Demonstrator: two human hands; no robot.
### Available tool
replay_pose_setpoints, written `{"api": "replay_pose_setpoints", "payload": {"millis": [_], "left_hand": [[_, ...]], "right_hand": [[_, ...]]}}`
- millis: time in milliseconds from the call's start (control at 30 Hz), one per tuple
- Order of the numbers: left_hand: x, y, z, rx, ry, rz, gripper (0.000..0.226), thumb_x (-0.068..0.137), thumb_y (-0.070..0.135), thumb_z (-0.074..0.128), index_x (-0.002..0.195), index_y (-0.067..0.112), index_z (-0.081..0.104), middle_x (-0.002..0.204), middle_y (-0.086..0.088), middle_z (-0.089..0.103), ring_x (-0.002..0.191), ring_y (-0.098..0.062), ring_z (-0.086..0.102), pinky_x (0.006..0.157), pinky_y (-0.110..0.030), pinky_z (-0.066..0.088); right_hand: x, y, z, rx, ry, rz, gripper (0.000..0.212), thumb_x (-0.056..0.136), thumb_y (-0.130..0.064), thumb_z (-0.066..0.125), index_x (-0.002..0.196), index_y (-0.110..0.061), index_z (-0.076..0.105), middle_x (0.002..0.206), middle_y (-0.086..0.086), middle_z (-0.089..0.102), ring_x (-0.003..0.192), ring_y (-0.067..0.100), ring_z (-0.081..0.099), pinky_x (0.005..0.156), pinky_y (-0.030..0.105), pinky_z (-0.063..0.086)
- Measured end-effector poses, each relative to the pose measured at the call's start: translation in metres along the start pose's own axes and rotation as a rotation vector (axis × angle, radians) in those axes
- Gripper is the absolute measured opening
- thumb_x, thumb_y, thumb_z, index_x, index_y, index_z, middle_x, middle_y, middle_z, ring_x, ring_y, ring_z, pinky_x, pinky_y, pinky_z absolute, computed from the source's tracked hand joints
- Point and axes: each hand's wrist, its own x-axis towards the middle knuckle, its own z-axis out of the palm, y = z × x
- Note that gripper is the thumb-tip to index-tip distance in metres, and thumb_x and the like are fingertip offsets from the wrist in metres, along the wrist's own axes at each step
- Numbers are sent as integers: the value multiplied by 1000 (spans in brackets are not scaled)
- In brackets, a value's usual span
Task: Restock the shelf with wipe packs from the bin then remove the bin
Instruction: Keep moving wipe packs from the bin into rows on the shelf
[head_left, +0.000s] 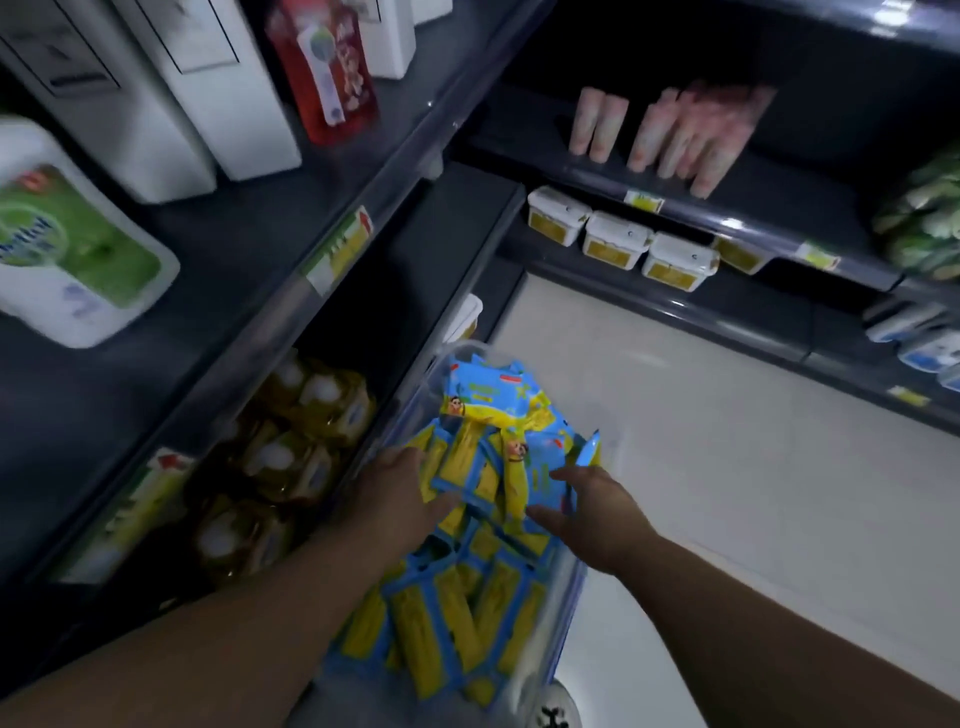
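Note:
A clear plastic bin (563, 608) stands on the floor beside the left shelving, filled with several blue-and-yellow wipe packs (467, 613). Both my hands are down inside it. Between them sits a bunch of wipe packs (498, 467), standing on edge. My left hand (400, 493) grips that bunch from its left side, thumb in front. On the right side my right hand (592, 501) holds it with fingers curled round the packs. More packs lie loose at the far end of the bin (488, 384).
The dark shelving (332, 291) on the left carries yellow bottles (291, 457) on the low tier and white refill packs above. Across the pale floor (727, 467), another shelf unit holds white tubs (618, 241) and pink tubes (675, 130).

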Motion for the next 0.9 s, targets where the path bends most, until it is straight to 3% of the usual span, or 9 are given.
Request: {"api": "replay_pose_setpoints", "payload": {"millis": [267,433,500,600,667,800,900], "left_hand": [[39,-5,50,-88,-12,11,71,86,59,55,142,21,36,150,4,27,136,-19,31,108,-40,34],[49,-15,56,-105,-8,16,71,88,58,53,145,23,31,153,5,22,138,-18,27,110,-38,33],[52,-17,55,-125,-23,-1,72,88,57,53,146,23,29,155,5,18,140,-20,25,110,-39,33],[54,-17,51,-168,-5,-11,72,87,57,55,146,23,30,154,4,19,138,-21,27,108,-41,35],[55,-13,48,-201,17,-18,74,87,55,56,148,23,27,155,4,18,139,-20,26,109,-41,35],[59,0,33,-320,172,-26,92,84,49,64,152,28,6,158,2,11,143,-21,19,112,-40,31],[62,9,22,-497,281,2,98,80,35,74,152,31,7,152,4,25,137,-15,30,104,-31,36]], "right_hand": [[100,-23,6,108,149,-105,70,84,-42,68,143,-21,38,144,7,39,128,25,45,100,28,36],[134,-40,8,387,306,-32,65,83,-33,73,135,-15,37,132,9,52,116,30,53,84,30,39],[141,-42,9,407,319,-6,53,87,-29,69,130,-14,41,121,11,58,101,28,55,74,26,34],[144,-42,10,334,281,-53,29,89,-24,65,115,-16,57,107,8,61,88,24,54,69,24,33],[142,-37,9,408,254,-128,13,88,-21,67,99,-22,60,98,4,62,82,20,55,67,24,38],[127,-26,-11,599,94,-234,18,87,-11,68,84,-25,58,74,-3,57,53,1,52,48,12,40],[117,-22,-24,675,-102,-253,18,87,-7,68,86,-22,59,85,2,59,69,13,55,56,18,45]]}}
